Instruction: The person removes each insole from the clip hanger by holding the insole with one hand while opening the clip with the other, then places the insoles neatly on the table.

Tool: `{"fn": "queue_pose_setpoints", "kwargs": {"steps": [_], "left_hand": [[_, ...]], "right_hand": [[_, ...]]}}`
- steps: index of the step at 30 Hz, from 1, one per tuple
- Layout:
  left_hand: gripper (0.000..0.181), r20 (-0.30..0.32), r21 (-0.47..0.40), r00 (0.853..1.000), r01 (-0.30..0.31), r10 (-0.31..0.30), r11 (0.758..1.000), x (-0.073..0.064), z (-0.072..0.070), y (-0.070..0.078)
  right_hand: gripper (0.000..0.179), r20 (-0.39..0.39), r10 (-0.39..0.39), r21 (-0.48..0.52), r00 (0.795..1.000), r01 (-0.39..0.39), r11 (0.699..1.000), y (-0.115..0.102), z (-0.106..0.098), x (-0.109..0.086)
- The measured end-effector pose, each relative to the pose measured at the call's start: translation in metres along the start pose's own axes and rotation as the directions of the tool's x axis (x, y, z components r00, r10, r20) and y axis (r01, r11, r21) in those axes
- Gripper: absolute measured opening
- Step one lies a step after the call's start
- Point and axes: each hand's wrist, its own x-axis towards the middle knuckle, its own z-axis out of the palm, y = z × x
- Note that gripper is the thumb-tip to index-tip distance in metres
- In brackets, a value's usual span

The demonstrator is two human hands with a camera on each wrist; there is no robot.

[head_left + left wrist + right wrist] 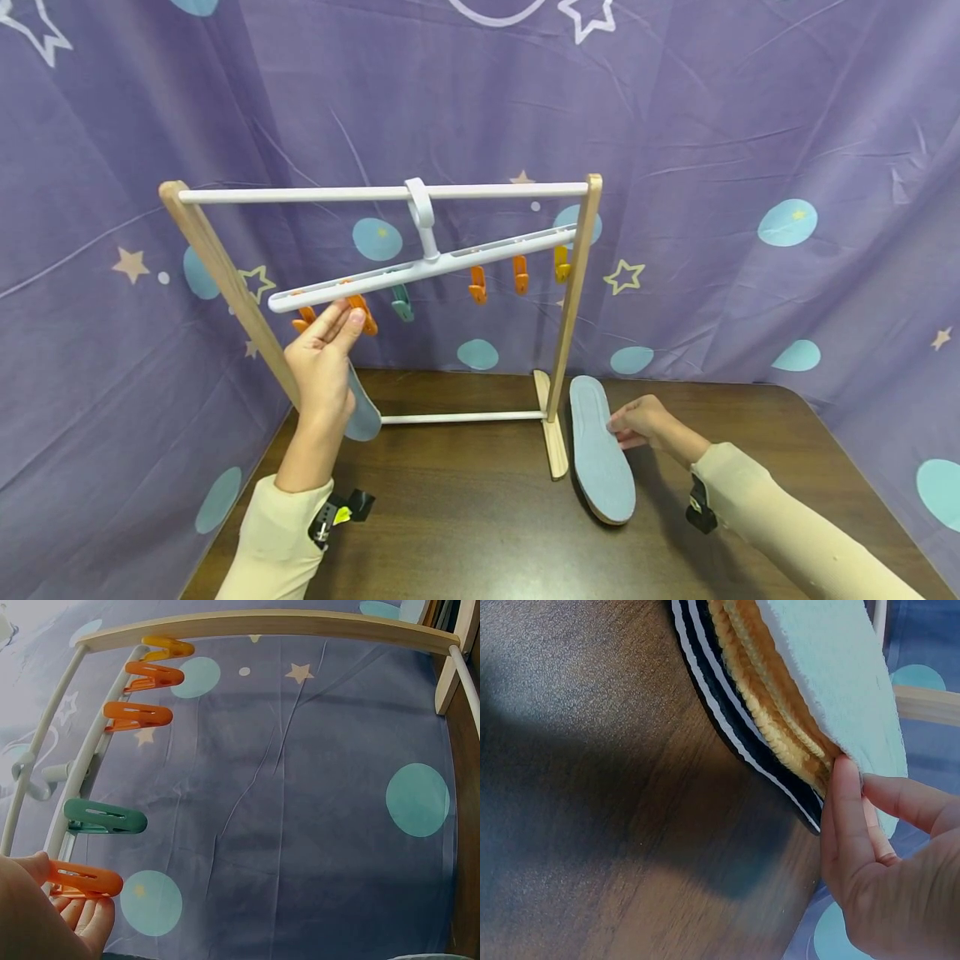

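Observation:
A white clip hanger (487, 256) hangs tilted by its hook from the rack's top bar, its left end lower. My left hand (322, 358) is raised to that low end and pinches an orange clip (90, 879) between thumb and fingers. Beside it on the hanger is a green clip (109, 816). At the right foot of the rack lies a stack of insoles, a light blue insole (600, 454) on top. My right hand (900, 862) pinches the side edge of this top insole; yellow and black-and-white layers (757, 697) show beneath it.
A wooden rack (573, 308) with white bars stands on the brown table (465, 517). Another blue insole (363, 408) is partly hidden behind my left hand. Other orange clips (477, 285) and a yellow clip (562, 264) hang along the hanger. A purple curtain (712, 150) surrounds the table.

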Motion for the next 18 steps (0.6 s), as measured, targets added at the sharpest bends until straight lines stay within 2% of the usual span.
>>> {"fn": "queue_pose_setpoints", "kwargs": {"steps": [18], "left_hand": [[0.04, 0.007, 0.008, 1.0, -0.001, 0.001, 1.0, -0.0004, 0.0005, -0.0004]], "right_hand": [[0.014, -0.039, 0.016, -0.022, 0.999, -0.017, 1.0, -0.0006, 0.0033, 0.0013]]}}
